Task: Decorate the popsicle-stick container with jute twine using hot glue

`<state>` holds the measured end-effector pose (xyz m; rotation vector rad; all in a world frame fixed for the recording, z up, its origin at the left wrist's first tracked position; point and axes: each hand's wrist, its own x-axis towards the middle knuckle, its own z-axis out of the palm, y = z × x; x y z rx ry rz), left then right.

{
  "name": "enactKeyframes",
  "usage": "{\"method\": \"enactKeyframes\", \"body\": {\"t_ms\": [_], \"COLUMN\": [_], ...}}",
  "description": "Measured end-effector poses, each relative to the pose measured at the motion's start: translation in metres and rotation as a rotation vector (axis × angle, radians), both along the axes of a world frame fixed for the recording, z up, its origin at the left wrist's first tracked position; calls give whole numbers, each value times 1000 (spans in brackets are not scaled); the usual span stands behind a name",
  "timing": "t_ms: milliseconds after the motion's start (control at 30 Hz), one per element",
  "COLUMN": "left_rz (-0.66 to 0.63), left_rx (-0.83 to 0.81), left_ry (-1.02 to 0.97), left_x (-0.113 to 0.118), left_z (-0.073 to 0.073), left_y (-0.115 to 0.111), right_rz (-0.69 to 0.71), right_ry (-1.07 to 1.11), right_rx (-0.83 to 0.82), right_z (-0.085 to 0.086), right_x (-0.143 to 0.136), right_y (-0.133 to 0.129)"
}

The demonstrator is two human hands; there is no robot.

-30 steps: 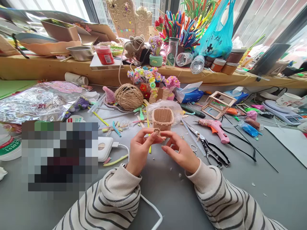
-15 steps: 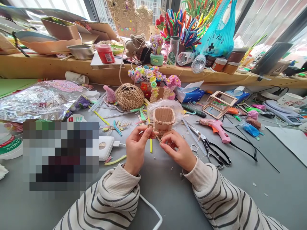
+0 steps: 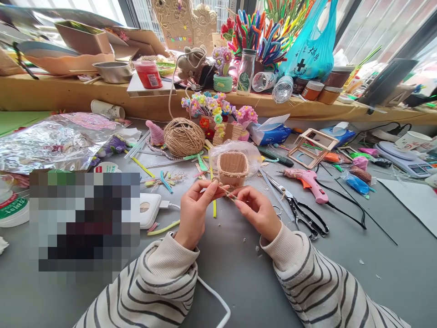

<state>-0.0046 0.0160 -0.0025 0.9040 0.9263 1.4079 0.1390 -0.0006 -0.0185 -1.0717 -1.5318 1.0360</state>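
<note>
Between my two hands a short length of twine (image 3: 228, 193) is stretched, brown and slightly frayed. My left hand (image 3: 195, 207) pinches one end of it between thumb and fingertips. The other end sits in a pinch of my right hand (image 3: 256, 210). Just beyond my fingertips stands a small square basket (image 3: 233, 166) of wooden sticks with a braided rim, on a piece of clear plastic (image 3: 254, 157). A big ball of brown twine (image 3: 184, 137) lies behind and to the left of the basket.
Right of my hands lie black-handled scissors (image 3: 307, 214) and a pink glue gun (image 3: 309, 182) with its black cord. A white charger (image 3: 150, 210) with a cable is to the left. Pipe-cleaner flowers (image 3: 211, 109) and a blue tissue pack (image 3: 271, 131) stand behind.
My right hand has shifted slightly right and up, drawing the twine straighter between my fingers. My left hand stays nearly in place.
</note>
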Motion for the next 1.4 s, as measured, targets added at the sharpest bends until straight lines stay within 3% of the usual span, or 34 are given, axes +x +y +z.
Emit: {"method": "enactKeyframes", "body": {"t_ms": [167,433,567,733,1100,1267,1400], "left_rz": [-13,-260,-276,-282,-315,-273,-280], "left_rx": [-10,1,34,38,-5,16,16], "left_ry": [43,268,364,405,353,352,333], "left_x": [-1,2,3,3,3,1,0], "left_z": [-1,0,0,0,-2,-1,0], "left_y": [0,-5,-6,-6,-4,-4,-2], "right_rz": [-37,-176,-171,-173,-186,-282,-386], "right_ry": [-24,-8,-2,14,-13,-195,-605], "right_rx": [-25,40,83,18,-28,173,452], "right_z": [2,12,11,12,9,22,48], "right_x": [0,1,2,6,5,10,0], "right_y": [-1,-4,-4,-4,-4,3,25]}}
